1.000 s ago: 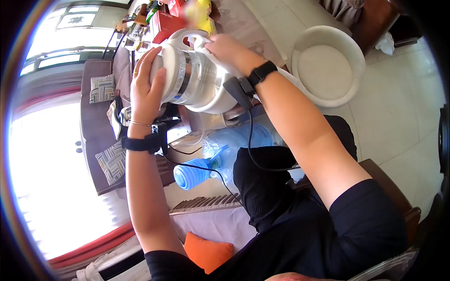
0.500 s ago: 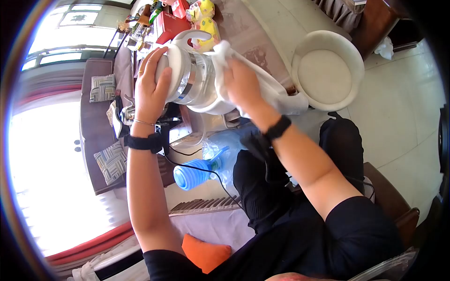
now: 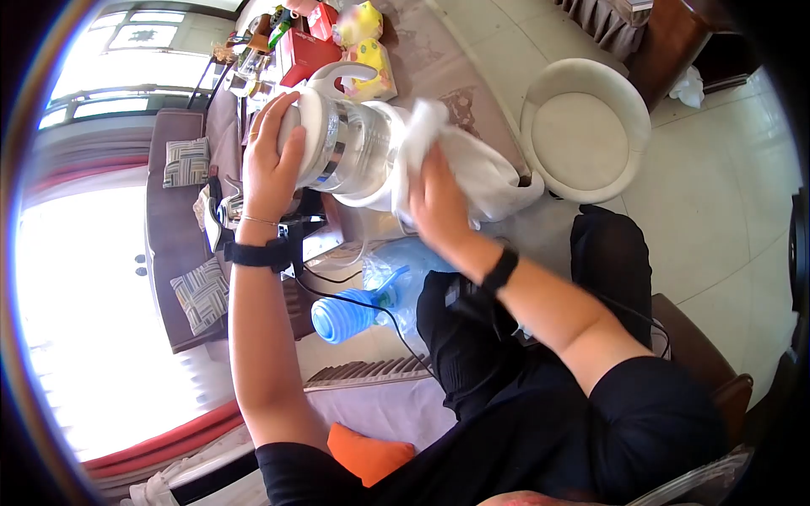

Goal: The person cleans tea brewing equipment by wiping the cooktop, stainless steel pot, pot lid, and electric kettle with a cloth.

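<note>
A clear glass kettle (image 3: 359,152) with a white lid and white handle lies tilted sideways above the table edge. My left hand (image 3: 274,160) is wrapped round its white lid end, fingers curled over the top. At the kettle's other end, my right hand (image 3: 437,196) holds a white cloth (image 3: 481,173) against the white base. The cloth hangs off to the right, and part of it bunches above my fingers. The handle points up, away from both hands.
Behind the kettle, a red box (image 3: 305,56) and a yellow patterned box (image 3: 371,67) stand on the table (image 3: 439,51). A round cream stool (image 3: 585,131) is at the right. Below is a large blue water bottle (image 3: 405,278) with a pump; black cables hang near my wrists.
My right hand has moved from near the kettle's handle down and right to its base, with the cloth spreading out. My left hand has stayed on the lid end, shifting slightly.
</note>
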The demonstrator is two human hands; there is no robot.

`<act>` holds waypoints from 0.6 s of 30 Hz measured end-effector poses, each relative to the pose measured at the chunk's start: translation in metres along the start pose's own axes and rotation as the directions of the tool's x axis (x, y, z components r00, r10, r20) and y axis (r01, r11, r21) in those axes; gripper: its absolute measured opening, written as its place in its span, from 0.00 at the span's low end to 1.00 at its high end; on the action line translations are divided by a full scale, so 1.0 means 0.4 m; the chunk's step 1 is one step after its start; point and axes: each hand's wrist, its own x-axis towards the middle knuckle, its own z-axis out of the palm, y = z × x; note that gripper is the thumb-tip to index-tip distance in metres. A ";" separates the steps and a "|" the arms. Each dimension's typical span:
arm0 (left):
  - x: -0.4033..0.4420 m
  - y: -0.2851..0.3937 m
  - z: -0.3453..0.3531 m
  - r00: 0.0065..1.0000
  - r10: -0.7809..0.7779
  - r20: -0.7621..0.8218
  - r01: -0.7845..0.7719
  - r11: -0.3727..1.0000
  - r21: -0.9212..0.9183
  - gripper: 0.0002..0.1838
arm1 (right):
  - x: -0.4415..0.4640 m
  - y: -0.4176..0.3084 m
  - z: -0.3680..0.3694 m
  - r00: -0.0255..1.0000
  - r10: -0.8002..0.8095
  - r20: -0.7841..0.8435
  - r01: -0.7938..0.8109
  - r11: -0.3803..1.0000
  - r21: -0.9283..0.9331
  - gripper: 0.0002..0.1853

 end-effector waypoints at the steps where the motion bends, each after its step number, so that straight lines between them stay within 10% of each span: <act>1: -0.002 -0.001 0.001 1.000 0.011 -0.006 -0.011 1.000 0.004 0.22 | -0.049 -0.017 -0.006 0.996 -0.078 0.047 0.078 0.997 -0.008 0.22; 6: -0.004 -0.007 0.004 1.000 0.007 0.000 -0.007 1.000 -0.004 0.22 | 0.003 -0.003 0.067 0.992 -0.073 -0.099 0.064 0.994 -0.091 0.21; 9: -0.007 -0.008 0.002 1.000 -0.009 0.007 0.009 1.000 -0.007 0.22 | 0.171 -0.035 0.009 0.956 0.277 0.100 -0.285 0.956 0.072 0.21; 12: -0.004 -0.011 0.003 1.000 -0.007 0.005 0.007 1.000 -0.001 0.23 | 0.315 0.065 0.047 0.944 0.233 0.234 -0.216 0.971 -0.099 0.18; 14: -0.004 -0.021 0.007 0.999 0.033 -0.010 -0.033 0.999 -0.008 0.23 | 0.375 0.086 0.038 0.792 0.012 0.610 0.136 0.971 -0.196 0.19; 15: -0.002 -0.016 0.005 1.000 0.022 0.000 -0.022 1.000 -0.013 0.22 | 0.392 0.096 0.056 0.652 0.472 0.594 -0.531 0.843 -0.088 0.18; 16: -0.003 -0.013 0.004 1.000 0.016 0.001 -0.016 1.000 -0.015 0.22 | 0.376 0.115 0.057 0.647 0.475 0.597 -0.533 0.841 -0.093 0.18; 18: -0.004 -0.009 0.004 1.000 0.006 -0.004 -0.006 1.000 -0.013 0.22 | 0.341 0.158 0.053 0.824 0.001 0.567 0.177 0.949 -0.259 0.20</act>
